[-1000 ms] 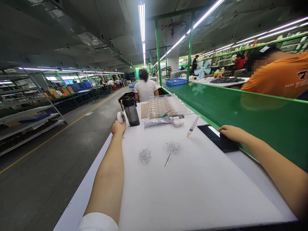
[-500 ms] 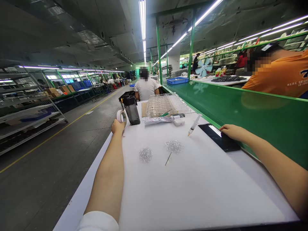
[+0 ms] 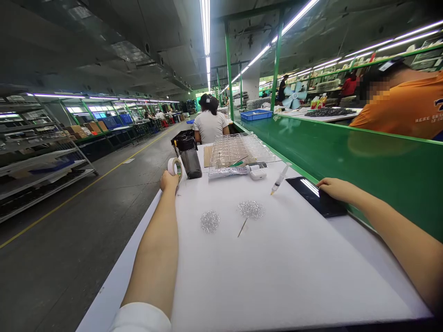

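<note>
Shelving (image 3: 41, 161) lines the aisle at far left, and a white sheet (image 3: 277, 281) stretches ahead over the bench. Left hand (image 3: 169, 182) rests at the sheet's far left corner, its fingers (image 3: 170, 176) curled closed on a tape roll (image 3: 175, 168) standing on edge (the hand hides part of the grip). Just beside it stands a black bottle (image 3: 191, 161), with a co-worker's back (image 3: 209, 128) beyond.

Mid-sheet lie two small glittering heaps (image 3: 210, 221) (image 3: 251, 210), well apart, with a thin pick (image 3: 242, 227) just below the right one. Neither hand is near them; both are out at the edges, so reaching pick or heaps would call for a hand to let go first.

Farther up sit a clear compartment tray (image 3: 238, 150) and a white tube (image 3: 228, 172), then a syringe (image 3: 280, 179) lying on the sheet. Right hand (image 3: 337, 188) lies open and flat, fingers (image 3: 323, 182) extended onto a black panel (image 3: 311, 196), holding nothing. The green partition (image 3: 380, 170) runs behind it, separating the bench from an orange-shirted co-worker (image 3: 398, 108).
</note>
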A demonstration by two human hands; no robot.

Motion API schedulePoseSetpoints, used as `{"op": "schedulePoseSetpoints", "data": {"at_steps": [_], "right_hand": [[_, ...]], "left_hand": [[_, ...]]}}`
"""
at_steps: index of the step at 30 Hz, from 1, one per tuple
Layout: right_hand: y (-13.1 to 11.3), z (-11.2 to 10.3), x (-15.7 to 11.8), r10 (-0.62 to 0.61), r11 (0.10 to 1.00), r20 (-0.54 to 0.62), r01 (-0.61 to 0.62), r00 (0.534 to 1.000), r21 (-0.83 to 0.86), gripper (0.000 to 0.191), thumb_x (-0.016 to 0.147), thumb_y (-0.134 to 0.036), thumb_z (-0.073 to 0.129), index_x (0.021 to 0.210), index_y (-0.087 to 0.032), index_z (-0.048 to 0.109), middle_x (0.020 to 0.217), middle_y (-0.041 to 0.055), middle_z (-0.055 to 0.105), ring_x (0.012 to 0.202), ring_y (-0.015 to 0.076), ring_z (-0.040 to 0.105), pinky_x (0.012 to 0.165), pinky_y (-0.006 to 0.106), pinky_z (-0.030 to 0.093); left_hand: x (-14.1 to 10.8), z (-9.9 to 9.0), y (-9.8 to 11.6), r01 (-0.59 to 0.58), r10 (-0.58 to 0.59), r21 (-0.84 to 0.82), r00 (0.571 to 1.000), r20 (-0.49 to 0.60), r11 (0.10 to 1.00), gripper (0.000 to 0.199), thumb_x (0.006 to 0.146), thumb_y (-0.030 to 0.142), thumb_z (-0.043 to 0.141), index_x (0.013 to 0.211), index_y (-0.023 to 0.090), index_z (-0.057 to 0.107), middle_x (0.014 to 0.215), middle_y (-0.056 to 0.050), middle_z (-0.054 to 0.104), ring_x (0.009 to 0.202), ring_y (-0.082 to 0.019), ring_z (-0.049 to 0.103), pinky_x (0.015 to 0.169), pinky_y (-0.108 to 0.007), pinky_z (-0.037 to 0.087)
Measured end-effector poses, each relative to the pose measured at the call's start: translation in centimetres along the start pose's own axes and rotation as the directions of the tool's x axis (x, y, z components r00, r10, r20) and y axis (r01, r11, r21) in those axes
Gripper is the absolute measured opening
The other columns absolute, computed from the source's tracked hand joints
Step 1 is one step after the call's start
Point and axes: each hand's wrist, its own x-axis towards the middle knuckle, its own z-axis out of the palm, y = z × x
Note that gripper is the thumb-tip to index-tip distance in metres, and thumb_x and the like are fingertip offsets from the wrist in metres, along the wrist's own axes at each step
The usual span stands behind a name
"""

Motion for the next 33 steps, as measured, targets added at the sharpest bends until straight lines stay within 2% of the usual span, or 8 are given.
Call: {"op": "schedulePoseSetpoints", "data": {"at_steps": [2,5,9,14,19,26,30,33], "right_hand": [[0.1,0.0,0.2,-0.006,1.0,-0.001,0.006,1.0,0.003,0.011,0.087,-0.02,0.064,0.089,-0.027,0.073,0.115,0.0128,0.091,0.121,0.035,0.086,0.094,0.038,0.065],[0.3,0.1,0.5,-0.014,1.0,-0.005,0.014,1.0,0.005,0.009,0.086,-0.021,0.065,0.088,-0.027,0.072,0.111,0.012,0.091,0.117,0.0347,0.086,0.091,0.038,0.064],[0.5,0.2,0.6,-0.024,1.0,-0.005,0.024,1.0,0.005,0.009,0.087,-0.021,0.065,0.087,-0.028,0.071,0.111,0.0121,0.091,0.117,0.0349,0.086,0.092,0.038,0.064],[0.8,0.4,1.1,-0.02,1.0,-0.002,0.02,1.0,-0.002,0.012,0.088,-0.02,0.064,0.09,-0.027,0.073,0.118,0.0138,0.091,0.121,0.0363,0.086,0.099,0.041,0.066],[1.1,0.5,1.4,-0.022,1.0,0.006,0.022,1.0,-0.012,0.014,0.087,-0.021,0.064,0.092,-0.026,0.077,0.12,0.0136,0.092,0.124,0.0376,0.086,0.102,0.043,0.068],[0.7,0.2,0.8,0.002,1.0,0.019,-0.003,1.0,0.005,0.012,0.091,-0.021,0.063,0.091,-0.027,0.073,0.123,0.0135,0.09,0.127,0.0357,0.085,0.101,0.04,0.065],[0.8,0.3,0.9,0.001,1.0,0.01,-0.001,1.0,0.008,0.01,0.088,-0.021,0.065,0.09,-0.027,0.073,0.119,0.013,0.09,0.123,0.036,0.085,0.098,0.04,0.065],[1.0,0.4,1.2,-0.016,1.0,-0.002,0.016,1.0,-0.001,0.01,0.086,-0.023,0.066,0.09,-0.027,0.075,0.116,0.0133,0.091,0.12,0.0373,0.086,0.097,0.041,0.067]], "left_hand": [[0.1,-0.1,-0.1,-0.014,0.014,-0.014,1.0,-0.021,1.0,0.025,0.109,0.02,0.082,0.133,0.02,0.076,0.152,-0.021,0.084,0.145,-0.041,0.081,0.119,-0.046,0.064],[0.3,0.0,-0.2,-0.03,0.026,-0.05,0.996,-0.084,0.998,0.033,0.112,0.023,0.08,0.145,0.026,0.074,0.151,-0.016,0.085,0.143,-0.038,0.083,0.12,-0.05,0.066],[0.8,0.4,-0.4,-0.018,0.015,-0.047,0.997,-0.08,0.999,0.045,0.106,0.022,0.087,0.149,0.029,0.076,0.15,-0.017,0.086,0.142,-0.04,0.083,0.121,-0.053,0.069],[1.0,0.6,-0.6,0.003,-0.005,-0.023,0.998,-0.056,1.0,0.033,0.105,0.019,0.087,0.136,0.028,0.08,0.147,-0.018,0.087,0.141,-0.041,0.083,0.119,-0.053,0.069],[0.6,0.1,-0.3,-0.02,0.016,-0.053,0.996,-0.09,0.998,0.036,0.107,0.02,0.084,0.142,0.028,0.078,0.149,-0.015,0.086,0.142,-0.037,0.083,0.121,-0.052,0.068],[-0.2,-0.4,0.0,0.041,-0.041,-0.029,0.999,-0.003,0.999,0.023,0.109,0.02,0.085,0.13,0.019,0.077,0.154,-0.023,0.083,0.146,-0.043,0.081,0.119,-0.049,0.067],[-0.1,-0.5,0.0,0.032,-0.033,-0.028,0.999,-0.036,0.999,0.02,0.11,0.021,0.082,0.13,0.021,0.076,0.151,-0.019,0.084,0.144,-0.04,0.082,0.118,-0.047,0.066],[0.3,-0.2,-0.2,0.018,-0.023,-0.063,0.997,-0.073,0.998,0.027,0.109,0.023,0.082,0.135,0.025,0.075,0.149,-0.016,0.085,0.142,-0.037,0.083,0.117,-0.047,0.067]]}}
